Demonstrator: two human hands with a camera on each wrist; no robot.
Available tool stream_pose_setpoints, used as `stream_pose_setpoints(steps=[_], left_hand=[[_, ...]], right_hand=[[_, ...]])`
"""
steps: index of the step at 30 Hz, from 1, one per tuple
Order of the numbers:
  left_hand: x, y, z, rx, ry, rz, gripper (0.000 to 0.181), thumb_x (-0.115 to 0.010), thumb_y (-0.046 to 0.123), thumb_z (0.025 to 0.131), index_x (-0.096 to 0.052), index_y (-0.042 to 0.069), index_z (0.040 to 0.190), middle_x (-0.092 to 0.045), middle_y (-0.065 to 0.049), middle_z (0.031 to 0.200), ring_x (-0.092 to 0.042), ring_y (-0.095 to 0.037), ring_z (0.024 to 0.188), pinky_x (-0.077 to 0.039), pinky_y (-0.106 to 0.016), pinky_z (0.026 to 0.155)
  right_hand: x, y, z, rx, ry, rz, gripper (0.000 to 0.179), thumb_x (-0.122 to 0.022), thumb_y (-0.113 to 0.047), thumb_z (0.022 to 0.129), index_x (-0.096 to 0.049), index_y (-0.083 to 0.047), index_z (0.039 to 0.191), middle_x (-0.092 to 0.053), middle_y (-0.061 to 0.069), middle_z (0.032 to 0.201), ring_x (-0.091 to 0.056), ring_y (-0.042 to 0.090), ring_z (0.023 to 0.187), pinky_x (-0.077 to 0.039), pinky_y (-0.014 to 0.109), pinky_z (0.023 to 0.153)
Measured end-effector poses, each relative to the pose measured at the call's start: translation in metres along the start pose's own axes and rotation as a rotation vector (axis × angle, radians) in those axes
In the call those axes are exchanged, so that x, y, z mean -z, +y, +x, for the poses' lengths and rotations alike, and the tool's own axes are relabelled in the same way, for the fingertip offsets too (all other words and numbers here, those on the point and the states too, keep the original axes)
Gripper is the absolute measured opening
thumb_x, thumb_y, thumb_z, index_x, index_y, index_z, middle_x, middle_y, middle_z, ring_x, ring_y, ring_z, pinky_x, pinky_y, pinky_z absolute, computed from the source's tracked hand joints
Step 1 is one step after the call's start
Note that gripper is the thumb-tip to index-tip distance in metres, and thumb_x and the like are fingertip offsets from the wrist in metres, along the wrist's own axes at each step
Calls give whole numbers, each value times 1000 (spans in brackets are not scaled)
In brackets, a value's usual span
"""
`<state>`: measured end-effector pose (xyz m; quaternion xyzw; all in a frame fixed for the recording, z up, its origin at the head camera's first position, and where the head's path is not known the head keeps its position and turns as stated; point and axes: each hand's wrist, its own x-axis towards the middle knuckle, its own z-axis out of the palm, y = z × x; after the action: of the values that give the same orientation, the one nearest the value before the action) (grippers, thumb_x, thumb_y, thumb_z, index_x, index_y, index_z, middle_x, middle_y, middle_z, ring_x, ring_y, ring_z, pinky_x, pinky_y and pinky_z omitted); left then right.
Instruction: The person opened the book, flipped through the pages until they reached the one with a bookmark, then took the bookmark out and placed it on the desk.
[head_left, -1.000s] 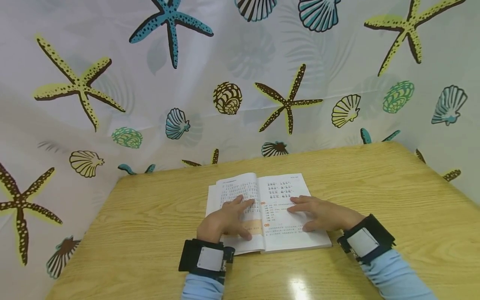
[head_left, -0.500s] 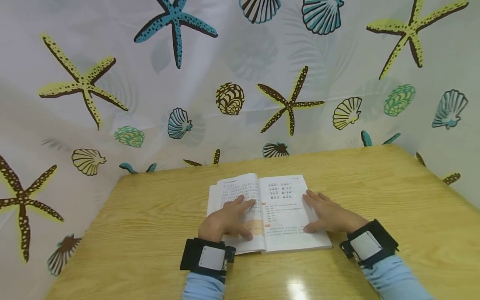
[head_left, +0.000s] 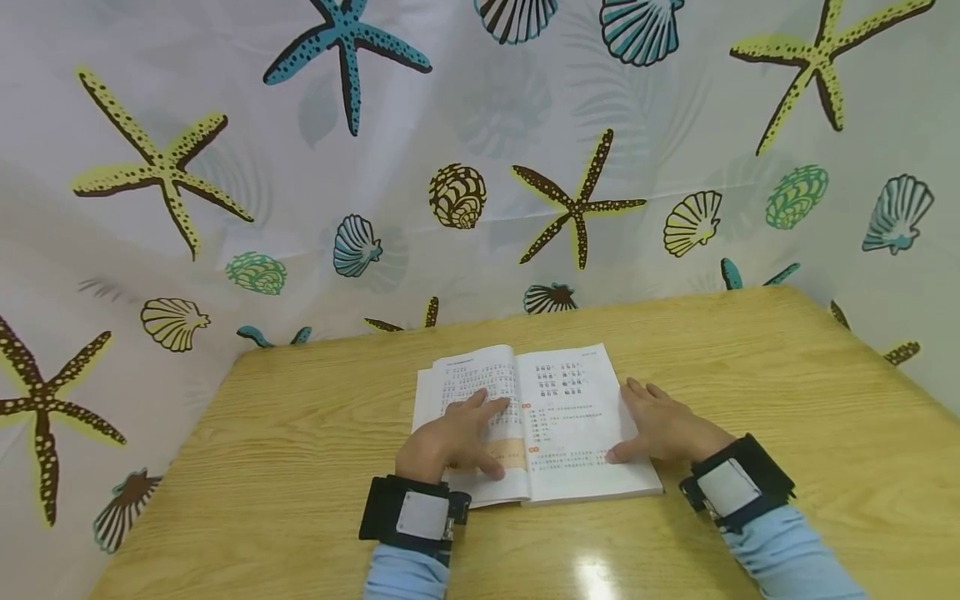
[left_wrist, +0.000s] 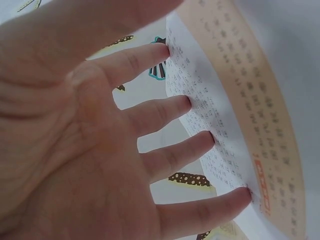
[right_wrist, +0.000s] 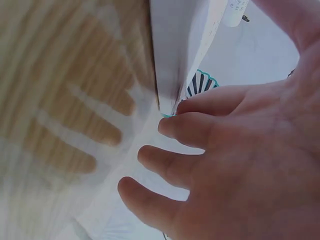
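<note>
An open book [head_left: 566, 429] with printed pages lies on the wooden table [head_left: 300, 467]. My left hand [head_left: 453, 437] rests on its left page, fingers spread; the left wrist view has the fingertips [left_wrist: 205, 142] touching the printed text beside an orange band. At the book's right edge is my right hand [head_left: 663, 423], its thumb over the lower right page and its other fingers beyond the edge. Up close in the right wrist view, the relaxed fingers [right_wrist: 170, 165] are beside the thick page edge [right_wrist: 172, 55], and the table's surface reflects them.
A pale cloth [head_left: 420, 108] printed with starfish and shells hangs behind the table and along its sides. Each wrist carries a black strap [head_left: 750, 479] with a pale plate. Light blue sleeves [head_left: 787, 550] cover the forearms.
My right hand has slid rightward from the right page to the book's edge, its fingers now off the text. The left hand and the book have stayed in place.
</note>
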<state>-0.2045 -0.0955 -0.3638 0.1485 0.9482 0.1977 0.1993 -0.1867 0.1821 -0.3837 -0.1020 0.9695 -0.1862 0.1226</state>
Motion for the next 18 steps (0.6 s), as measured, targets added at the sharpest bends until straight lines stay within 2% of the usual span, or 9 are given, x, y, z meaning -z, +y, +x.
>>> stream_pose_setpoints(steps=[4,7,9,11,13,15,18], left_hand=[[0,0,0,-4,2,3,91,-90,20,76,-44,23,155,-25,-9,166,-23,-40,150,-29,-62,114],[-1,0,0,-2,0,-6,91,-90,20,76,-44,23,155,-25,-9,166,-22,-39,150,-29,-62,114],[-1,-1,0,1,-1,-18,91,-90,19,76,-45,22,155,-25,-9,166,-22,-39,151,-28,-62,115],[-1,-1,0,4,-2,-29,91,-90,18,76,-45,23,155,-25,-9,166,-22,-39,151,-28,-63,115],[-1,-1,-1,6,0,-35,92,-91,18,76,-45,23,155,-25,-9,166,-21,-39,151,-28,-63,115],[-1,-2,-1,6,1,-33,91,-91,18,76,-45,23,155,-25,-9,166,-22,-39,151,-28,-63,114],[0,-2,-1,5,1,-27,91,-91,18,76,-45,23,155,-25,-8,166,-22,-39,151,-28,-63,114]], right_hand=[[1,-3,-2,13,19,-36,108,-85,-40,79,-28,22,146,-20,42,154,-16,63,141,-20,74,110],[0,-5,-3,74,64,-66,101,-85,-36,80,-34,20,146,-26,40,154,-19,61,142,-20,73,111],[0,-7,-3,125,128,-68,86,-84,-25,82,-41,17,144,-40,38,147,-35,57,137,-30,69,109],[0,-9,-2,177,191,-46,69,-80,-12,85,-48,14,140,-57,33,131,-56,46,118,-46,57,100],[1,-11,-2,218,247,-21,54,-75,0,87,-53,13,134,-67,27,112,-65,32,93,-57,44,82],[1,-12,-1,242,268,11,45,-70,7,88,-55,14,130,-69,23,99,-63,21,77,-56,35,68],[2,-12,-1,281,287,8,39,-67,8,90,-58,15,127,-70,23,98,-61,18,73,-54,32,64]])
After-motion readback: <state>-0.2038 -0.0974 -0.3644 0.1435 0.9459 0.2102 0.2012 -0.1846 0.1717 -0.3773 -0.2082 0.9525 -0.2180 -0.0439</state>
